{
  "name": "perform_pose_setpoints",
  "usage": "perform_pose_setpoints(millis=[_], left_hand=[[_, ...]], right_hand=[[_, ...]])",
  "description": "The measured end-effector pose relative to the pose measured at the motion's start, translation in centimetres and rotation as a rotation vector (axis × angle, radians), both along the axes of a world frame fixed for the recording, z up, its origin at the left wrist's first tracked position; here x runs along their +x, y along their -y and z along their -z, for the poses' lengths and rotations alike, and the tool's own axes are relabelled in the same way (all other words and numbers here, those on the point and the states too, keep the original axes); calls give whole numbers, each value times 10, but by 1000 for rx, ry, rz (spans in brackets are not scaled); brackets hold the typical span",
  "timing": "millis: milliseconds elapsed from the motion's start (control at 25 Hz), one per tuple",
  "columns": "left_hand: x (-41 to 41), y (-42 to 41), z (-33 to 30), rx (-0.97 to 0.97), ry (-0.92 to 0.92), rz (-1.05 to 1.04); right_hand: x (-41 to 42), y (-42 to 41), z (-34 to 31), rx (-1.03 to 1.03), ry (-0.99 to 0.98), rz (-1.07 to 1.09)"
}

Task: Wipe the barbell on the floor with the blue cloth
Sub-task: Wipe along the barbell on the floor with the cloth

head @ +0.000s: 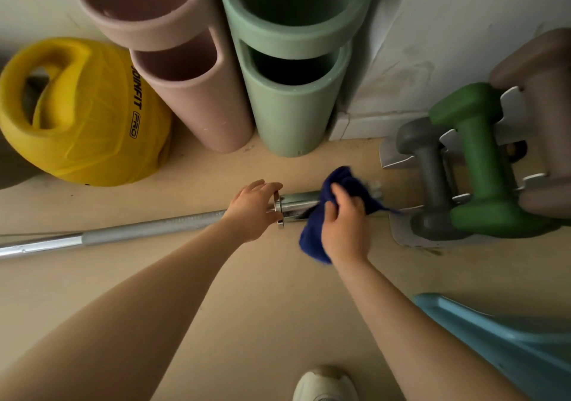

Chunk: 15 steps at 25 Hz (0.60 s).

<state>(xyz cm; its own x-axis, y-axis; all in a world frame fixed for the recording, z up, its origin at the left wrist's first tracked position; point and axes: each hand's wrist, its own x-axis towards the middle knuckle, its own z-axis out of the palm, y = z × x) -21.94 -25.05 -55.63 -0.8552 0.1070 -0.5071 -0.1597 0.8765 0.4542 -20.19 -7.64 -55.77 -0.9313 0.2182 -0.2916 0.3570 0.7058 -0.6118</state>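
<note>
A silver barbell (148, 226) lies on the tan floor, running from the left edge to a chrome sleeve (298, 204) near the middle. My left hand (251, 207) grips the bar at the collar of the sleeve. My right hand (344, 224) holds a dark blue cloth (312, 237) bunched over the sleeve's outer part, hiding the bar's end.
A rack with grey (429, 169) and green dumbbells (482, 159) stands just right of the bar's end. Pink (197, 98) and green foam rollers (290, 104) lean on the wall behind. A yellow weighted ball (83, 113) sits at left, a light blue object (500, 339) at lower right, a white shoe (324, 383) below.
</note>
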Motion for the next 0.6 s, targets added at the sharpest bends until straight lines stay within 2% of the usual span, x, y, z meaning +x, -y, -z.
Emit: perform_pose_setpoints(millis=[40, 80, 160, 280, 320, 400, 440, 480, 600], left_hand=[[1, 1, -1, 13, 8, 1], [2, 1, -1, 23, 12, 0], [3, 0, -3, 54, -10, -9], [2, -1, -3, 81, -41, -14], [1, 0, -2, 69, -37, -5], [2, 0, 0, 59, -24, -7], [2, 0, 0, 61, -21, -16], [3, 0, 0, 64, -20, -18], [7, 0, -2, 95, -37, -43]], right_hand=[[-7, 0, 0, 70, -41, 38], [-11, 11, -3, 175, -50, -13], [-3, 40, -1, 317, -106, -303], [-11, 28, 2, 345, -93, -604], [-22, 12, 6, 399, -88, -553], [-33, -4, 7, 499, -43, -305], [-30, 2, 6, 491, -33, -259], [-23, 15, 5, 447, -49, -319], [2, 33, 9, 311, -156, -698]])
